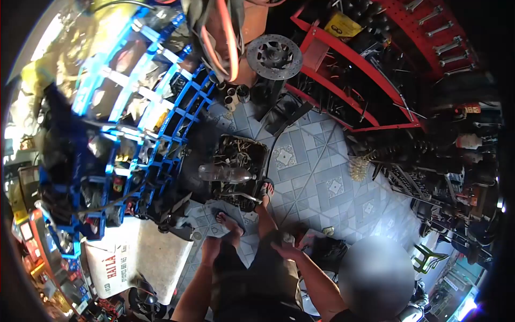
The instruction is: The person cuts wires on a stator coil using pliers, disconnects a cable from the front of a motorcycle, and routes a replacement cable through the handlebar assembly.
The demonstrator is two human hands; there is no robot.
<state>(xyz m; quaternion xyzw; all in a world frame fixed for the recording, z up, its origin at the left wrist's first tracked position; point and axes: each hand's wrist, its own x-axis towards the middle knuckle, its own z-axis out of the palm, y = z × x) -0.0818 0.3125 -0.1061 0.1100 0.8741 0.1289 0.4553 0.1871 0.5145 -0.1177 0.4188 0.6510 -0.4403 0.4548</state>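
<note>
Item: dark bin [264,155] of tangled parts, on the tiled floor [308,177] before my feet, near centre view; long axis 12 to 6 o'clock.

Item: clear bottle [228,173], lying across the bin; long axis 9 to 3 o'clock; neck end indistinct.

Item: metal bar [244,196], at the bin's 6 o'clock end, its right tip dipping toward 4, near my sandalled right foot [266,192].

My left hand [211,250]: 7 o'clock, at my left knee, forearm rising toward 1; fingers unclear, grip cannot be told.

My right hand [286,250]: 5 o'clock, laid over my right knee, forearm angled up toward 11, fingers toward 10; whether it holds anything, I cannot tell.

Surroundings: blue rack [124,80], 10 o'clock; brake disc [289,56], 12; red rack [354,99], between 1 and 2; lettered pale sheet [153,252], 8.
</note>
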